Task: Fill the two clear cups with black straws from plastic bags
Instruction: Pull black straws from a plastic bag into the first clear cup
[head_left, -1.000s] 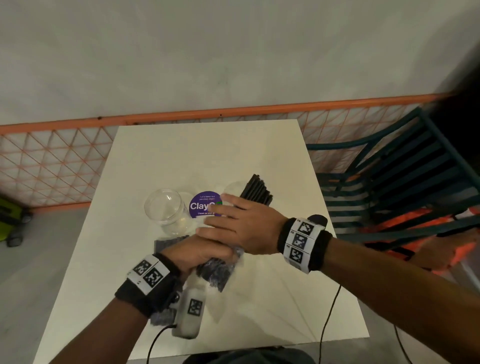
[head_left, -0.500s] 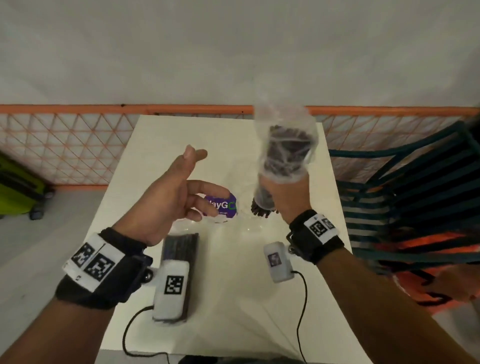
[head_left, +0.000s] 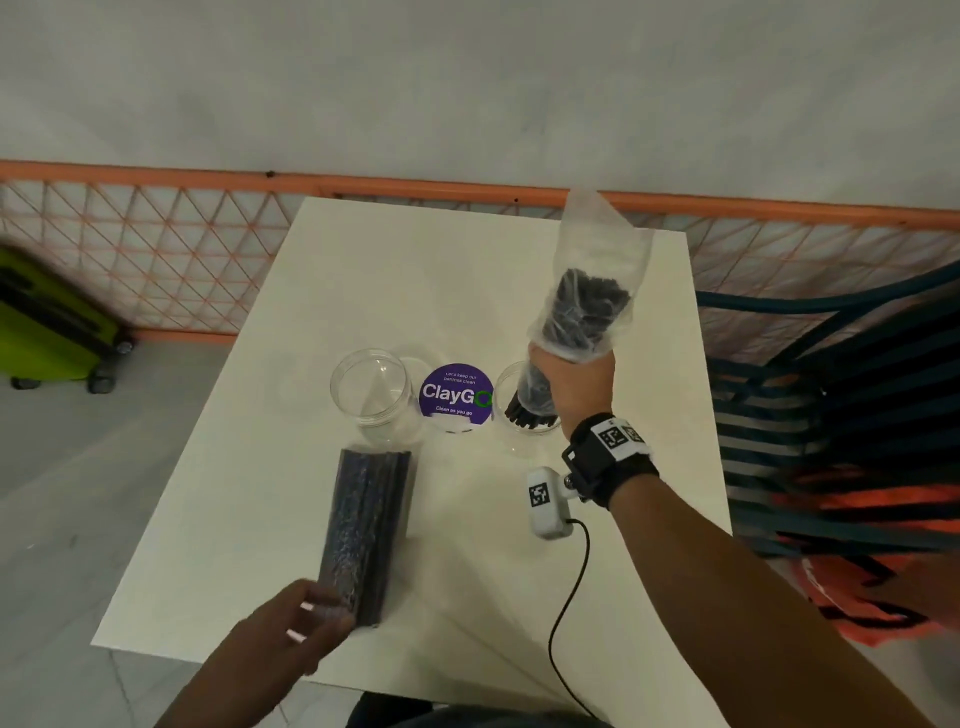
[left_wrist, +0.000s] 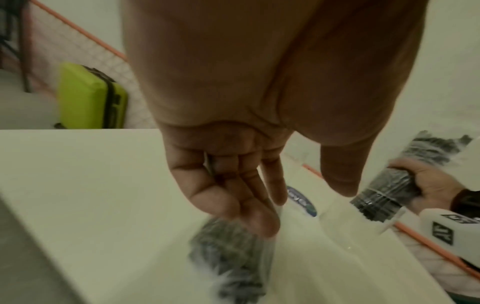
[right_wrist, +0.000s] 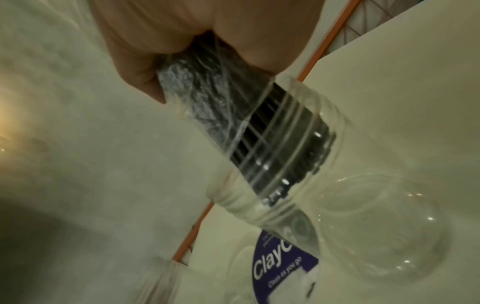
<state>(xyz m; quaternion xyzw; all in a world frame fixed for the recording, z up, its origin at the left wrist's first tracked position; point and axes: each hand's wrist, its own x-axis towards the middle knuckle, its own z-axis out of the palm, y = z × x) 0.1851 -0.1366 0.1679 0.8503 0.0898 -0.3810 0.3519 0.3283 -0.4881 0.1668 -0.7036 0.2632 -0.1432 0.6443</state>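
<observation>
- Straws (head_left: 527, 410) in a bag (head_left: 587, 306), gripped by right hand (head_left: 574, 387), dip into right cup (head_left: 506, 410).
- Left cup (head_left: 370, 387) beside purple "ClayGo – Clean as you go" sticker (head_left: 456, 392), mid-table (head_left: 467, 270).
- Left hand (head_left: 296, 631), fingers loose, touches second bag (head_left: 366, 535) at near edge.

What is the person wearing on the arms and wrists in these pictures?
Both forearms are bare, with no sleeves. The right wrist carries a black band with white square-code tags and a small white camera box with a black cable. The left wrist is out of view.
</observation>
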